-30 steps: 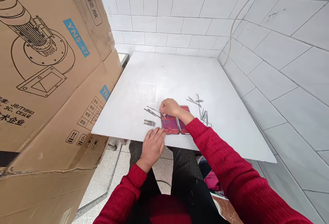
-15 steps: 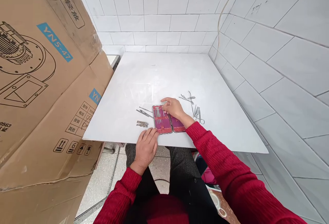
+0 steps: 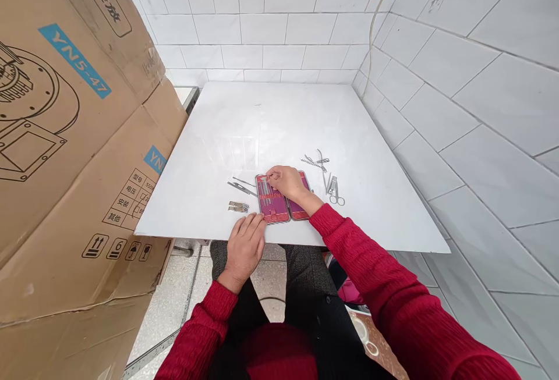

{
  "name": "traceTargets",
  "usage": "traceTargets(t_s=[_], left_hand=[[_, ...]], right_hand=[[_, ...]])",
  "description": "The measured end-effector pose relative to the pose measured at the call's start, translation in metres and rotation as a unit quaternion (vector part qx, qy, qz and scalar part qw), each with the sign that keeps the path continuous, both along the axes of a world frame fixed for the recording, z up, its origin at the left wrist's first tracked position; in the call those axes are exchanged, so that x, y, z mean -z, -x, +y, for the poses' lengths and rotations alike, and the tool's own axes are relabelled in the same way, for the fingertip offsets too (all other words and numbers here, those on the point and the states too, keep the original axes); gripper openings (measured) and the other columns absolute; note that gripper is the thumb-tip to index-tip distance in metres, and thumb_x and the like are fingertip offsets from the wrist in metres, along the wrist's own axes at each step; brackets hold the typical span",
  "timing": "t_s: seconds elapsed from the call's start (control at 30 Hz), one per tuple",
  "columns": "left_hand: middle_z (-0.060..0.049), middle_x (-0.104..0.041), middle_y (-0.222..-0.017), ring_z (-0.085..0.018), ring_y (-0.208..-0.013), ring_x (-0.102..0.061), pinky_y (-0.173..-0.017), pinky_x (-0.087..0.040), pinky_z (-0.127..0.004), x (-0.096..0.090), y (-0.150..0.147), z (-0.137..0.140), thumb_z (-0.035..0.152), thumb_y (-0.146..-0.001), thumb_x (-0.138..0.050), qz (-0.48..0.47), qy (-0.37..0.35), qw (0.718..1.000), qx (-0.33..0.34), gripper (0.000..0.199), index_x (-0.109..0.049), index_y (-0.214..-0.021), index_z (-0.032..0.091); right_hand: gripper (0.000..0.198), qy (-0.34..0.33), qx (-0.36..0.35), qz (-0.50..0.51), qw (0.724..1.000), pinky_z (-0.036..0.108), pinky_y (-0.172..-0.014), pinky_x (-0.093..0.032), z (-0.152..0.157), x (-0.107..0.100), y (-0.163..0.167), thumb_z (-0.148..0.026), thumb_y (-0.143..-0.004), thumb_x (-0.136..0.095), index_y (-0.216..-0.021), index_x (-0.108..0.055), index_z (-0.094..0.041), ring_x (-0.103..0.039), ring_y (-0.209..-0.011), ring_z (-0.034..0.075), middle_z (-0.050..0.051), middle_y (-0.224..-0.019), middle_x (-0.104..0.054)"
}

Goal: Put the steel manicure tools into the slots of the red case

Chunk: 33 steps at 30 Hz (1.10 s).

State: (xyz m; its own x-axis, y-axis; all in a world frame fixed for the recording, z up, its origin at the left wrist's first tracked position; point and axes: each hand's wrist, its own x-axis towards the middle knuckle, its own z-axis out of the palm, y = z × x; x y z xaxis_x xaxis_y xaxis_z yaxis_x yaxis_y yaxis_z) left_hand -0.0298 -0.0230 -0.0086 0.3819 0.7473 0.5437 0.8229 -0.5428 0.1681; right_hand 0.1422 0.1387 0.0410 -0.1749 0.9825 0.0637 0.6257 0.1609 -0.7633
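A manicure case (image 3: 268,215) with a purple lining and red trim lies open on the white table. Slim metal tools (image 3: 264,189) stand in the loops of its left half. Over the case, my right hand (image 3: 287,183) pinches a thin metal manicure tool, mostly hidden by the fingers. My left hand (image 3: 245,246) lies at the table's front edge, fingers stretched out, fingertips at the case's lower left corner. Left of the case are nail clippers (image 3: 238,206) and thin tools (image 3: 242,188). On the right lie small scissors (image 3: 335,198), another clipper (image 3: 334,184) and cuticle nippers (image 3: 321,160).
The white table (image 3: 271,118) meets a tiled wall (image 3: 262,31) at the back and right. A large cardboard box (image 3: 78,153) stands along the left. A cable (image 3: 373,25) runs down the wall in the back right corner.
My right hand has shifted slightly left and lower over the case, bringing the thin tool in among the loops. My left hand stays at the case's corner. The camera view has shifted a little.
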Motion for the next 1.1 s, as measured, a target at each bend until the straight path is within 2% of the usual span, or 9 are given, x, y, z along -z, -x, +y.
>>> traceTargets(t_s=[0.13,0.47,0.6,0.73,0.9,1.1], left_hand=[[-0.009,-0.064,-0.138,-0.026,-0.132,-0.055,-0.113,-0.039,-0.045,0.002,0.001,0.0,0.009,-0.095,-0.048,-0.003,-0.002,1.0,0.005,0.041,-0.058,-0.134,0.017],[-0.009,-0.063,-0.14,-0.026,-0.132,-0.055,-0.112,-0.039,-0.045,0.003,0.0,0.001,0.009,-0.095,-0.047,0.002,0.0,1.0,0.006,0.04,-0.059,-0.132,0.017],[-0.009,-0.064,-0.138,-0.026,-0.132,-0.055,-0.112,-0.04,-0.045,0.003,0.0,0.0,0.009,-0.095,-0.048,-0.003,-0.007,1.0,0.004,0.038,-0.06,-0.131,0.017],[-0.009,-0.064,-0.138,-0.026,-0.131,-0.055,-0.112,-0.04,-0.045,0.004,0.0,0.0,0.009,-0.095,-0.048,-0.004,-0.01,1.0,0.004,0.038,-0.059,-0.131,0.016],[-0.009,-0.064,-0.138,-0.026,-0.13,-0.056,-0.112,-0.04,-0.045,0.003,0.0,0.0,0.01,-0.096,-0.048,-0.008,-0.007,1.0,0.004,0.037,-0.06,-0.13,0.016],[-0.009,-0.064,-0.137,-0.026,-0.129,-0.057,-0.111,-0.041,-0.045,0.003,0.0,-0.001,0.01,-0.095,-0.049,-0.014,-0.019,1.0,0.006,0.036,-0.061,-0.128,0.015]], right_hand=[[0.018,-0.021,-0.003,-0.041,0.999,0.022,-0.064,-0.045,-0.003,0.002,0.0,-0.01,-0.08,-0.058,-0.084,-0.074,-0.018,-0.064,-0.066,0.013,0.0,-0.076,-0.073],[0.019,-0.027,-0.013,-0.078,0.996,0.023,-0.072,-0.046,-0.009,0.0,-0.001,-0.01,-0.084,-0.058,-0.09,-0.075,-0.018,-0.068,-0.08,0.014,0.002,-0.089,-0.077],[0.018,-0.043,-0.014,-0.095,0.994,0.023,-0.07,-0.044,-0.011,-0.003,0.001,-0.012,-0.085,-0.058,-0.089,-0.074,-0.018,-0.068,-0.078,0.015,0.002,-0.088,-0.077],[0.019,-0.059,-0.032,-0.128,0.99,0.023,-0.065,-0.039,-0.015,-0.014,0.009,-0.018,-0.088,-0.056,-0.087,-0.074,-0.018,-0.063,-0.071,0.014,0.002,-0.082,-0.074],[0.022,-0.051,-0.085,-0.224,0.969,0.026,-0.062,-0.033,-0.024,-0.036,0.032,-0.019,-0.089,-0.053,-0.083,-0.074,-0.018,-0.059,-0.069,0.015,0.003,-0.077,-0.072],[0.025,-0.035,-0.123,-0.32,0.939,0.027,-0.067,-0.037,-0.022,-0.043,0.06,-0.019,-0.091,-0.052,-0.094,-0.077,-0.019,-0.066,-0.084,0.02,0.008,-0.095,-0.076]])
